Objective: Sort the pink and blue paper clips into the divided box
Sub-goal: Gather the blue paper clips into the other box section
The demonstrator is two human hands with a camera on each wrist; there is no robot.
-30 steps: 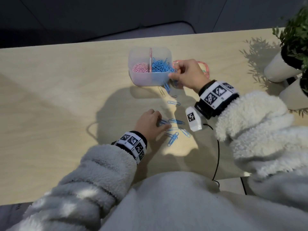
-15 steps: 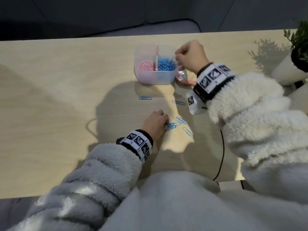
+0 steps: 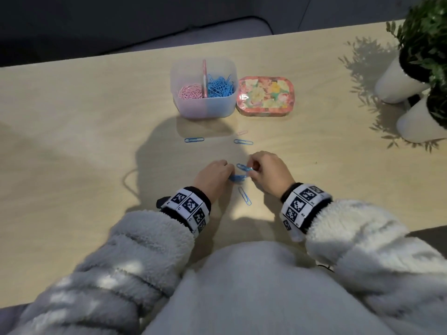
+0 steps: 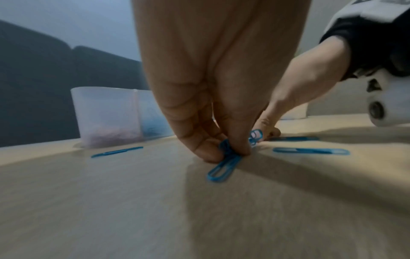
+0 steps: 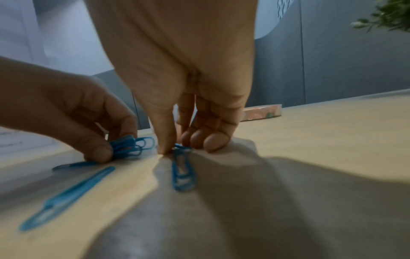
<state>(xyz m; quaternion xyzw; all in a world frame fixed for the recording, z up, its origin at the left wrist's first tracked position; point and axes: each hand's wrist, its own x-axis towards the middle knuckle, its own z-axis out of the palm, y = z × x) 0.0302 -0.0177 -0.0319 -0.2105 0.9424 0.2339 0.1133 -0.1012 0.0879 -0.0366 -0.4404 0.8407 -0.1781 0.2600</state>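
Note:
The translucent divided box [image 3: 205, 110] stands at the back, with pink clips [image 3: 191, 91] in its left half and blue clips [image 3: 220, 87] in its right. Near the front, my left hand [image 3: 229, 176] pinches a small bunch of blue paper clips [image 4: 224, 164] against the table. Just to its right, my right hand [image 3: 250, 171] pinches one end of a single blue clip [image 5: 183, 171] between thumb and index finger. Loose blue clips [image 3: 194, 140] [image 3: 243, 142] [image 3: 244, 195] lie around the hands. A faint pink clip [image 3: 242, 132] lies in front of the box.
A flowered tin [image 3: 266, 96] sits right beside the box. Two white plant pots [image 3: 401, 85] [image 3: 420, 122] stand at the table's right edge. The table [image 3: 72, 141] is bare wood on the left.
My right hand has come back from the box to the front of the table and taken hold of a blue clip beside the left hand, which has stayed on its bunch.

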